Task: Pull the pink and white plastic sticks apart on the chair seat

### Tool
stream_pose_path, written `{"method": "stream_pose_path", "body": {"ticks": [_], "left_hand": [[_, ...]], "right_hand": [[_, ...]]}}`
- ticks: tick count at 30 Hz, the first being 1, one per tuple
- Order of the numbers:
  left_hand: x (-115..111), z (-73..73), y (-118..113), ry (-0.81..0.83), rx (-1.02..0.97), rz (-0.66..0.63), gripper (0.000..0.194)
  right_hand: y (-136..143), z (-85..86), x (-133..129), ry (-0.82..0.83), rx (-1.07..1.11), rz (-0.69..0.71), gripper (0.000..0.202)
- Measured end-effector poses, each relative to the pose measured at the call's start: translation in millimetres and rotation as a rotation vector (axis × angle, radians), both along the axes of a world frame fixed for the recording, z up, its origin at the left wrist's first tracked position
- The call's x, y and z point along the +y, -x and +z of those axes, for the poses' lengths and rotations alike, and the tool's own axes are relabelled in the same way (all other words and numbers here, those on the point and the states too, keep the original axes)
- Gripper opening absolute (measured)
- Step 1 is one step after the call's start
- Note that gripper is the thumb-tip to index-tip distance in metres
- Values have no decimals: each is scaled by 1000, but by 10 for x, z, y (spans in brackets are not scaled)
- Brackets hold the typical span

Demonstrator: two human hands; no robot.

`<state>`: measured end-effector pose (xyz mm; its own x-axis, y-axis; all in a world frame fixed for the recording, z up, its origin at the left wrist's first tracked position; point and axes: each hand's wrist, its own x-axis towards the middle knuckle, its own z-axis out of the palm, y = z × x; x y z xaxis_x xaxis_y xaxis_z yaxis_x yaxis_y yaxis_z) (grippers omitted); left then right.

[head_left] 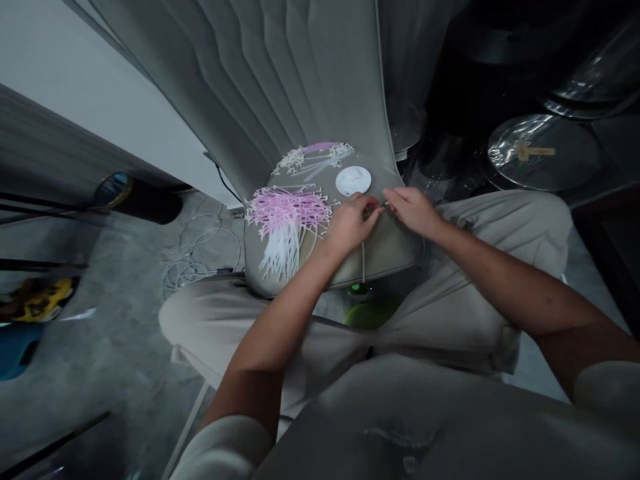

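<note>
Over the seat of a padded grey chair (395, 250), my hands meet with fingertips nearly touching. My left hand (350, 223) is closed in a pinch on a thin pale strand (363, 263), which hangs down toward the front edge of the seat. Fingers pressed together, my right hand (413, 210) pinches a tiny thing at the left fingertips, too small to make out. Just beyond them lies a small round white dish (353, 181). Left of my left hand is a heap of thin pink and white strips (290, 213) with small pale ends.
More pale-ended strips (320, 157) lie at the back of the seat, against the backrest (250, 73). Loose white cable (190, 267) is coiled on the floor at left, near a dark cylinder (145, 200). Shiny round lids (545, 150) stand at right. Something green (367, 313) shows below the seat.
</note>
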<state>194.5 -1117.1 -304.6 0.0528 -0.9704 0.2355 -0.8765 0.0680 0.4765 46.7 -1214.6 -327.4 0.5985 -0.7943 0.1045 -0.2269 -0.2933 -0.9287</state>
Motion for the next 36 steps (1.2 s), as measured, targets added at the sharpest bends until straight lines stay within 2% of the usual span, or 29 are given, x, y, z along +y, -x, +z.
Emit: {"method": "stream_pose_path", "body": {"ticks": [5, 10, 12, 15, 20, 25, 27, 30, 36], "left_hand": [[-244, -187, 14, -171, -216, 25, 28], [-333, -190, 106, -213, -348, -24, 26], [-336, -165, 104, -216, -302, -17, 25], [-340, -164, 70, -200, -93, 43, 23], [-452, -278, 49, -113, 280, -3, 18], [-663, -342, 107, -27, 317, -61, 17], [-699, -341, 131, 9, 358, -38, 18], [-677, -349, 151, 66, 415, 9, 18], [-566, -394, 173, 96, 462, -66, 19]], "right_hand": [[14, -72, -287, -63, 79, -103, 55], [61, -206, -300, -141, 129, -110, 49], [76, -218, -282, -163, 138, -136, 48], [95, -197, -260, -233, 108, -167, 47], [94, -165, -229, -273, 57, -160, 51], [103, -183, -240, -253, 53, -158, 55], [123, -196, -250, -266, 55, -162, 55], [152, -223, -248, -248, 62, -165, 57], [166, -251, -219, -232, 45, -172, 57]]}}
